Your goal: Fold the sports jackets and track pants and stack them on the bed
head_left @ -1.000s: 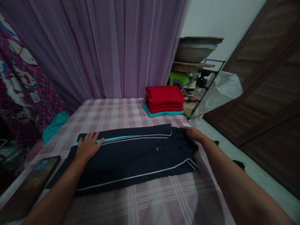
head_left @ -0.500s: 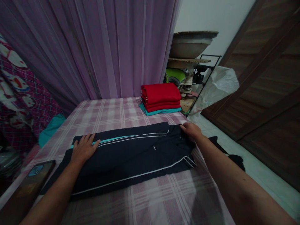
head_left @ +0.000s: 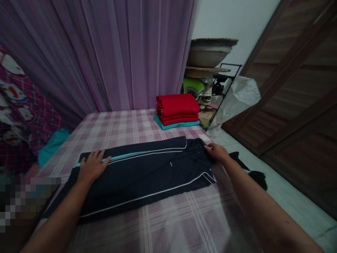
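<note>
Dark navy trousers (head_left: 147, 175) with white piping and a teal stripe lie folded lengthwise across a pink plaid bedsheet (head_left: 163, 225). My left hand (head_left: 91, 167) lies flat on the garment's left part, fingers spread. At the right end, my right hand (head_left: 217, 153) has its fingers curled over the trousers' edge, gripping the cloth.
A stack of folded red clothes over a teal one (head_left: 177, 110) sits at the bed's far right corner. Purple curtains (head_left: 118, 52) hang behind. A shelf rack with a basin (head_left: 210, 56), a white plastic bag (head_left: 237, 102) and dark cloth on the floor (head_left: 252, 174) lie right; a wooden door (head_left: 302, 88) beyond.
My right hand has drawn slightly down and towards me along the trousers' right end. The left hand stays flat on the cloth. The view has shifted a little to the right.
</note>
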`<state>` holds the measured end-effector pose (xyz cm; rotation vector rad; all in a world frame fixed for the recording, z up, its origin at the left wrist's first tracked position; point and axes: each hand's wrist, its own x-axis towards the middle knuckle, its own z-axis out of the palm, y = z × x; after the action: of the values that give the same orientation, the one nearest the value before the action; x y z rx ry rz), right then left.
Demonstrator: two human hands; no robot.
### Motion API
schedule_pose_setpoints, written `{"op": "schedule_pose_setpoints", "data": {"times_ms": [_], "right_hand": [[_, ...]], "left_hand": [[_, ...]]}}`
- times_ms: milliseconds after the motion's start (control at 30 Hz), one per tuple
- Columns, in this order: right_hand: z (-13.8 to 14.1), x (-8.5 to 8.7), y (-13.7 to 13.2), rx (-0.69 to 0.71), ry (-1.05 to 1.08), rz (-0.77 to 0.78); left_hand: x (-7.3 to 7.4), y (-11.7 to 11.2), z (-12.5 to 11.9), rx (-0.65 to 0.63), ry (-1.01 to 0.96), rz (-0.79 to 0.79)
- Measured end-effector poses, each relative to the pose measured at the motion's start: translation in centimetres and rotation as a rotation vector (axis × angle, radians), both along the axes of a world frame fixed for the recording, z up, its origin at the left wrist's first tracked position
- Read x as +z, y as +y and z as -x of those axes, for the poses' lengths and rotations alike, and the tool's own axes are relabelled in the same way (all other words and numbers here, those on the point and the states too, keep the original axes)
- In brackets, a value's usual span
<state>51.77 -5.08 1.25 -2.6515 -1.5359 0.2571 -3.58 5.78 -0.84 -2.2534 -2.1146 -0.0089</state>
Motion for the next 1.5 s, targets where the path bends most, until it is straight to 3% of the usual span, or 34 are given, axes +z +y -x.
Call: {"op": "schedule_pose_setpoints", "data": {"times_ms": [200,367,433,533,600,700,800,900,1100,1233,1400,1500], "right_hand": [[0.3,0.1,-2.8,0.004,-0.041,0.051],[3.3,1.7,-2.8,-0.064,-0.221,0.041],[5.8,2.8,-1.6,0.000,-0.291,-0.070],[10.5,3.7,0.9,0.211,-0.290,-0.318],[13.5,3.1,2.6,0.340,-0.260,-0.393],[16.2,0.7,4.1,0.445,-0.203,-0.300],[16.6,-1.8,4.7,0.432,-0.149,-0.132],[16.0,-3.1,4.9,0.422,-0.144,-0.091],[15.9,-3.2,4.8,0.427,-0.168,-0.118],[16.0,-3.3,4.8,0.435,-0.188,-0.114],[16.0,-3.3,4.7,0.429,-0.193,-0.101],[16.2,-3.2,4.7,0.424,-0.190,-0.096]], "left_hand": [[0.0,0.0,0.0,0.015,-0.012,0.019],[-0.2,0.0,0.0,0.015,-0.024,0.012],[-0.2,0.0,0.0,0.017,-0.021,0.014],[0.0,-0.2,-0.1,0.021,-0.012,0.022],[0.2,-0.4,-0.3,0.028,-0.002,0.030],[0.4,-0.6,-0.5,0.026,0.016,0.026],[0.3,-0.6,-0.4,0.004,0.017,0.014],[0.0,-0.6,-0.2,-0.001,0.001,0.019],[-0.2,0.4,0.1,0.013,-0.117,0.086],[0.6,0.9,1.2,-0.006,-0.219,0.076],[1.7,-1.1,3.9,-0.108,-0.154,-0.041],[1.3,-2.3,4.8,-0.038,-0.069,0.034]]}}
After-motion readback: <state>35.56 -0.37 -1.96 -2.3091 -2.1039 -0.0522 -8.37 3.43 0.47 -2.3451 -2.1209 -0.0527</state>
